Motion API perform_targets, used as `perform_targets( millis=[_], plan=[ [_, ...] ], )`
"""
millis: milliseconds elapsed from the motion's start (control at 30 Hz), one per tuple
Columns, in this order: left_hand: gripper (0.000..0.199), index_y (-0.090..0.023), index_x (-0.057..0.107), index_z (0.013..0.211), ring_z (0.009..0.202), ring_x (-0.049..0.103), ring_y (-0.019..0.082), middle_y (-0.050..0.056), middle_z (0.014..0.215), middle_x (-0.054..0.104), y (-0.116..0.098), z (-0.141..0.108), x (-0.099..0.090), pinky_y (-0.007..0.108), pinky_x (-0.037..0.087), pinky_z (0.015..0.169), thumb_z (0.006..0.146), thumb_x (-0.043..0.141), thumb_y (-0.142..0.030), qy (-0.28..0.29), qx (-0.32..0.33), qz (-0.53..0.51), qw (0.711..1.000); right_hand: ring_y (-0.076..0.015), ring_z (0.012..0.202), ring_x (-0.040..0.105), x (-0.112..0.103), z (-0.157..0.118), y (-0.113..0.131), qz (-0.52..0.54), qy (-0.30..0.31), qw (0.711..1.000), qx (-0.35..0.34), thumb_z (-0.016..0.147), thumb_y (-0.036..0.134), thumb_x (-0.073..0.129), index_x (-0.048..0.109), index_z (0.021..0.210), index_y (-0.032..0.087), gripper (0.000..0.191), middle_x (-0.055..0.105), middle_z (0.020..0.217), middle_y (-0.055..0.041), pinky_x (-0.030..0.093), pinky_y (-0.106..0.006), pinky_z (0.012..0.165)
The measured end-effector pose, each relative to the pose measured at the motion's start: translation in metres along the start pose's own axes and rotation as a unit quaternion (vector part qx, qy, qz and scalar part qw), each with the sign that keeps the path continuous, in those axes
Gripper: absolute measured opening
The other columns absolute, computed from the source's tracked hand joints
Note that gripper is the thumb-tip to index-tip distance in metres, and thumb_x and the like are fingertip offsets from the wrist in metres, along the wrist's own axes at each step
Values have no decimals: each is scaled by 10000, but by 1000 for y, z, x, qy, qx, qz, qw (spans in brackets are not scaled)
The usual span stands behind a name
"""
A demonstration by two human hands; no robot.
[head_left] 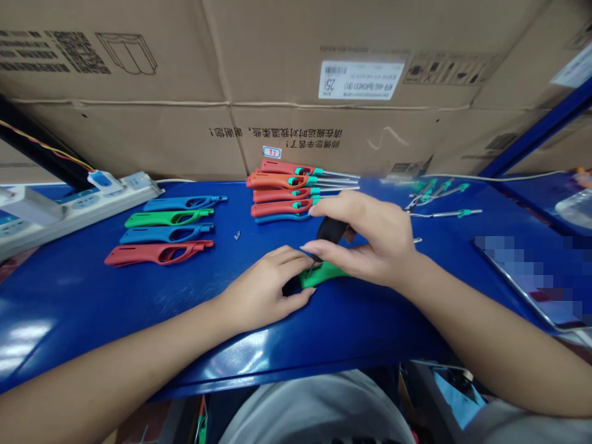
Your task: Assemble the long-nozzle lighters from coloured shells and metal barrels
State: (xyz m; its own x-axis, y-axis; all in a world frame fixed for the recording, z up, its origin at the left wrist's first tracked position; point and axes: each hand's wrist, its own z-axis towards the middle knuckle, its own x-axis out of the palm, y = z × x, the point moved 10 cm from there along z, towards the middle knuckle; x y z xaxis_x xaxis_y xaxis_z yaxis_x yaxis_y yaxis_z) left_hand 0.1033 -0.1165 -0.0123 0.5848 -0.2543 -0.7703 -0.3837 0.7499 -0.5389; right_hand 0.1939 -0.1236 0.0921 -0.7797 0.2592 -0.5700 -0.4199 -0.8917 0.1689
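My left hand (266, 287) grips the left end of a green lighter shell (324, 274) between thumb and fingers, low over the blue tabletop. My right hand (382, 237) is closed around a screwdriver (332, 230) with a black handle. Its thin shaft slants down to the left end of the shell, beside my left fingertips. Part of the shell is hidden beneath my right hand. Just beyond lie several red lighters (280, 180) with metal tubes and teal triggers, stacked over a blue one (282, 217).
At left, a column of lighter shells holds two blue, one green (157, 218) and one red (134, 254). Small screws (237, 235) lie mid-table. Metal tubes with teal parts (456, 213) lie back right, near a flat device (513, 283). A power strip (87, 203) and cardboard (277, 80) border the table.
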Motion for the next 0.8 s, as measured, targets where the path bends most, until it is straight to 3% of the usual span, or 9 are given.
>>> perform_targets(
  millis=[100, 167, 233, 333, 433, 533, 600, 700, 800],
  plan=[
    [272, -190, 636, 1201, 1057, 644, 235, 82, 1115, 699, 0, 0, 0, 394, 550, 941, 932, 647, -231, 0, -1, -1, 1000, -211, 1148, 669, 9, 1, -1, 72, 48, 996, 30, 1048, 266, 413, 580, 1334, 195, 339, 694, 1264, -97, 580, -370, 938],
    [285, -190, 632, 1209, 1053, 639, 234, 80, 1098, 698, 1, 1, 1, 391, 549, 943, 928, 653, -230, 3, -5, 1, 1000, -185, 1149, 672, 17, 0, -4, 132, 83, 986, 63, 1063, 223, 349, 517, 1404, 200, 382, 676, 1305, -86, 576, -363, 957],
    [268, -181, 638, 1192, 1061, 635, 233, 83, 1101, 697, 1, 1, 1, 389, 545, 955, 930, 654, -237, 3, -6, 3, 1000, -174, 1071, 703, 16, 0, -6, 129, 77, 986, 65, 1046, 270, 465, 566, 1344, 199, 322, 707, 1244, -73, 587, -330, 926],
    [266, -171, 635, 1199, 1112, 630, 228, 93, 1179, 686, -1, 0, 1, 384, 531, 995, 940, 641, -230, 6, -3, -3, 1000, -188, 964, 734, 1, 1, -1, 21, 14, 1000, 14, 950, 351, 670, 666, 1166, 192, 268, 762, 1099, -66, 598, -301, 874],
    [286, -181, 624, 1229, 1133, 627, 226, 89, 1191, 682, 0, 0, 1, 383, 531, 1005, 948, 632, -232, 6, -8, -8, 1000, -204, 1040, 726, -3, 1, 4, -19, 8, 1000, -6, 1021, 290, 520, 629, 1276, 184, 297, 751, 1171, -86, 594, -337, 912],
    [303, -187, 620, 1241, 1091, 642, 229, 83, 1136, 692, 1, 0, 2, 386, 551, 966, 942, 638, -233, 10, -14, -5, 1000, -196, 1167, 678, 6, 2, -2, 79, 54, 995, 42, 1050, 187, 343, 518, 1429, 192, 418, 695, 1304, -86, 575, -379, 979],
    [289, -186, 626, 1220, 1088, 644, 235, 85, 1133, 694, 1, -1, 2, 395, 551, 967, 934, 644, -227, 8, -13, -4, 1000, -181, 1024, 719, 7, 2, -3, 98, 55, 992, 50, 1046, 242, 427, 579, 1361, 206, 352, 731, 1210, -69, 602, -345, 887],
    [241, -182, 636, 1176, 1091, 643, 236, 88, 1142, 691, 1, -1, 2, 396, 549, 971, 939, 636, -230, 0, -9, -7, 1000, -170, 811, 720, -2, 2, 7, -1, 8, 1000, -8, 972, 339, 624, 686, 1160, 197, 243, 768, 993, -51, 596, -303, 754],
    [262, -174, 636, 1200, 1087, 635, 233, 93, 1140, 684, 2, -2, 3, 390, 544, 976, 949, 631, -247, 4, -9, -5, 1000, -196, 971, 721, -2, 0, 10, -1, 5, 1000, -22, 1018, 249, 500, 654, 1231, 149, 281, 752, 1096, -93, 585, -313, 815]
  ],
)
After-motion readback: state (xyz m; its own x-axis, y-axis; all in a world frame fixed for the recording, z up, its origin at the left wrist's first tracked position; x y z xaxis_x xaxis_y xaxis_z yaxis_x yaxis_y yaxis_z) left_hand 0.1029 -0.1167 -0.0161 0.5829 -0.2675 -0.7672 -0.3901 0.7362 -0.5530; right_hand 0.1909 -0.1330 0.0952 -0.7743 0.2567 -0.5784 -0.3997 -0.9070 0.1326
